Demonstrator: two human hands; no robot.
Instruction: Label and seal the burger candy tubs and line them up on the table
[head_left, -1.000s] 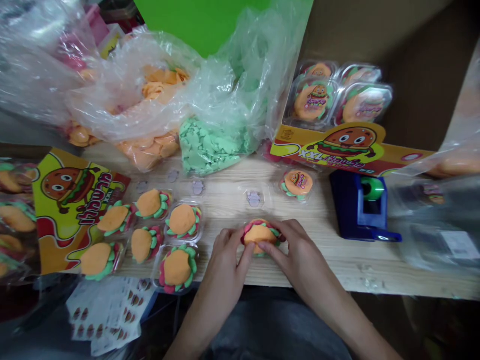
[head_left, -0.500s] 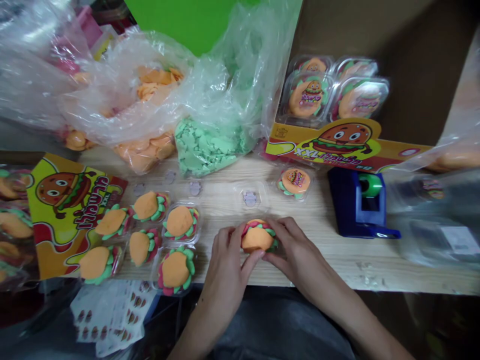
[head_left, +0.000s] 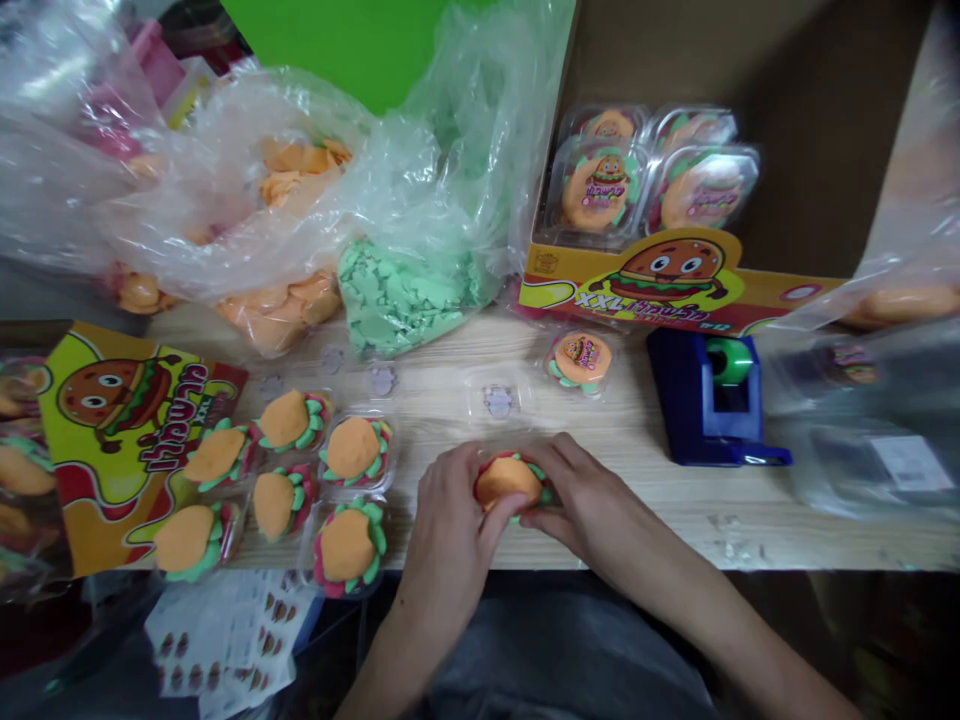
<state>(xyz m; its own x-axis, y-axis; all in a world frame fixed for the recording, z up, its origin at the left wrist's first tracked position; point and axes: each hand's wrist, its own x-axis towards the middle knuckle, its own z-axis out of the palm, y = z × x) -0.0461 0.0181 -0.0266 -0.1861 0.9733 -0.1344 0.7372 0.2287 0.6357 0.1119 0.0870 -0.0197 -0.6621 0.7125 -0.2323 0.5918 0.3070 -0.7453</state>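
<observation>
Burger-shaped toy [head_left: 508, 482], lower centre: orange top over ruffled green and pinkish-red layers. Upper centre: pale green pieces [head_left: 397, 305]. Far left: yellow card [head_left: 71, 440] with a red wavy pattern. Right: dark blue tape dispenser [head_left: 686, 420] holding a green roll [head_left: 729, 360].

Honestly, the left hand [head_left: 450, 530] and right hand [head_left: 585, 495] cover most of the burger toy [head_left: 508, 482], so you can't see its underside. The sticker sheet [head_left: 225, 640] runs off the bottom edge, the burger packs [head_left: 22, 470] at far left get cut off, and the small print on the yellow card [head_left: 667, 315] is too tiny to read.
</observation>
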